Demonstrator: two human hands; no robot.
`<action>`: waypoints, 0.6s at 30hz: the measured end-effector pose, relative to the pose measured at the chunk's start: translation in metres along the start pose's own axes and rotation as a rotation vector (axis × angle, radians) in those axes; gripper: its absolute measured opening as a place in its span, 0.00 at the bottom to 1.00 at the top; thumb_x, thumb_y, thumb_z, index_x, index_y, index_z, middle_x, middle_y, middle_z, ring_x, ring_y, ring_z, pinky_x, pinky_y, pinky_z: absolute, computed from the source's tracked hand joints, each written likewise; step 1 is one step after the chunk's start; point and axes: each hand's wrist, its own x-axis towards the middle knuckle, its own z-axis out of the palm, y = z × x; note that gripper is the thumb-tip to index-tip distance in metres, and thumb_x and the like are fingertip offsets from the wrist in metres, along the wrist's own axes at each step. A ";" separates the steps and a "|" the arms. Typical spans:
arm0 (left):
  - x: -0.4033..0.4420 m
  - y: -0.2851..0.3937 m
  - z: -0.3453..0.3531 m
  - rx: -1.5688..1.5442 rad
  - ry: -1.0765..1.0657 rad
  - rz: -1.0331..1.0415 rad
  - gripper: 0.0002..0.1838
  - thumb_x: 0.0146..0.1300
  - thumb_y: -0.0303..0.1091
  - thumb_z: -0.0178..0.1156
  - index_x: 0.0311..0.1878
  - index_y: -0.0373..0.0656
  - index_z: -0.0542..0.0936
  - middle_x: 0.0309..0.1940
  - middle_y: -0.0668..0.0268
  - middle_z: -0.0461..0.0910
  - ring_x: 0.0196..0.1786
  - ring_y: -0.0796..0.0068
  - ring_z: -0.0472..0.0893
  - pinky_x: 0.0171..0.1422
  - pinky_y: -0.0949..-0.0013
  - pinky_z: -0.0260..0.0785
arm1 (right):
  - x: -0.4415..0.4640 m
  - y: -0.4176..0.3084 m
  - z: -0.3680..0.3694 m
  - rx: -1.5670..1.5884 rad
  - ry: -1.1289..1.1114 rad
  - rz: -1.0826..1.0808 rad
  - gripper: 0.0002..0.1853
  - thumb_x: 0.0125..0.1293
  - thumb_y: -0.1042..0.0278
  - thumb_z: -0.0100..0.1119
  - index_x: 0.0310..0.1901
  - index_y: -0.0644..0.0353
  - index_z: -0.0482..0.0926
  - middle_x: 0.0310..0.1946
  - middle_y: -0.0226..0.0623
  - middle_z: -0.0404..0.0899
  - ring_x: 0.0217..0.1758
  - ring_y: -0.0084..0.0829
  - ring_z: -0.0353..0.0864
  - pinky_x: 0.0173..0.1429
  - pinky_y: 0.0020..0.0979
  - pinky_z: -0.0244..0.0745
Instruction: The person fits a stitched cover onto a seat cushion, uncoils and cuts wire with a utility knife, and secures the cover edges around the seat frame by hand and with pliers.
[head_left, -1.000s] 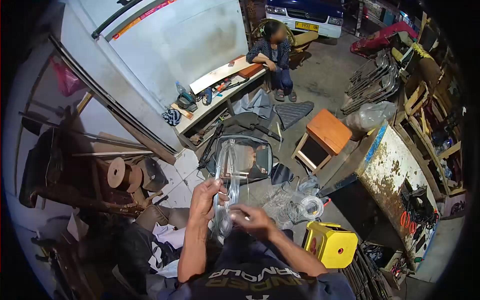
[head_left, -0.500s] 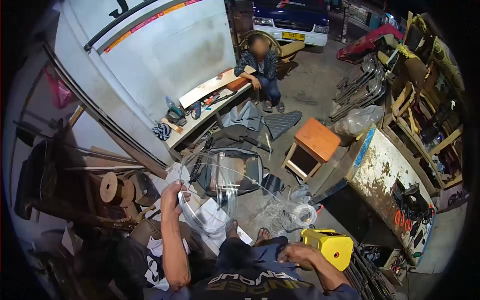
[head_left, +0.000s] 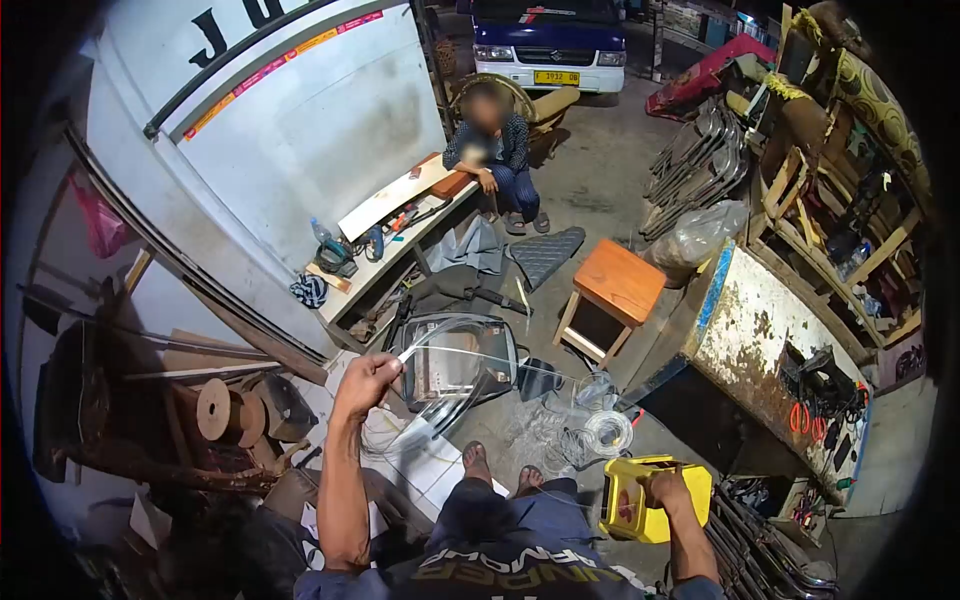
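My left hand [head_left: 368, 384] is closed round a loose coil of clear strand [head_left: 440, 412], whose loops spread to the right, blurred in part. Over at the right, my right hand [head_left: 664, 490] is closed in front of a yellow plastic stool [head_left: 628, 500]; what its fingers hold is too small to make out. Between my feet and the wooden stool lie a tangle of clear strand [head_left: 540, 435] and a neater round coil [head_left: 608, 433] on the floor.
A person [head_left: 492, 150] sits by a low bench [head_left: 400, 238] with tools on it. An orange-topped stool [head_left: 618, 283] and an open grey bag [head_left: 458, 362] stand ahead. A worn table [head_left: 765, 340] is at right, a wooden spool [head_left: 228, 412] at left.
My hands have moved far apart, the left outward and then up, the right out to the yellow stool. The bunched coil has opened into wide loops. The view has shifted.
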 end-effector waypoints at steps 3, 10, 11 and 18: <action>0.005 0.020 0.005 -0.088 -0.019 -0.003 0.13 0.71 0.37 0.59 0.39 0.35 0.82 0.19 0.68 0.77 0.13 0.84 0.65 0.17 0.77 0.52 | -0.001 -0.005 -0.045 0.319 0.212 -0.035 0.25 0.61 0.66 0.63 0.62 0.50 0.79 0.63 0.43 0.78 0.63 0.43 0.80 0.77 0.58 0.58; -0.001 0.069 0.010 -0.128 -0.120 0.037 0.13 0.73 0.37 0.57 0.41 0.35 0.82 0.19 0.68 0.76 0.13 0.85 0.64 0.18 0.78 0.52 | -0.007 -0.038 -0.112 0.553 0.489 -0.040 0.17 0.61 0.69 0.63 0.52 0.59 0.82 0.53 0.51 0.82 0.56 0.53 0.81 0.61 0.48 0.77; -0.005 0.073 0.015 -0.108 -0.127 0.045 0.13 0.73 0.37 0.57 0.41 0.35 0.82 0.19 0.68 0.76 0.13 0.85 0.65 0.18 0.79 0.52 | -0.008 -0.048 -0.129 0.615 0.766 -0.092 0.14 0.61 0.68 0.64 0.48 0.60 0.82 0.47 0.51 0.82 0.52 0.53 0.81 0.58 0.49 0.77; -0.023 0.091 0.041 -0.021 -0.169 0.078 0.12 0.72 0.39 0.60 0.40 0.40 0.83 0.20 0.74 0.77 0.16 0.88 0.64 0.20 0.78 0.50 | -0.060 -0.160 -0.300 1.072 1.602 -0.174 0.13 0.59 0.67 0.71 0.42 0.63 0.81 0.33 0.48 0.80 0.36 0.46 0.81 0.44 0.39 0.76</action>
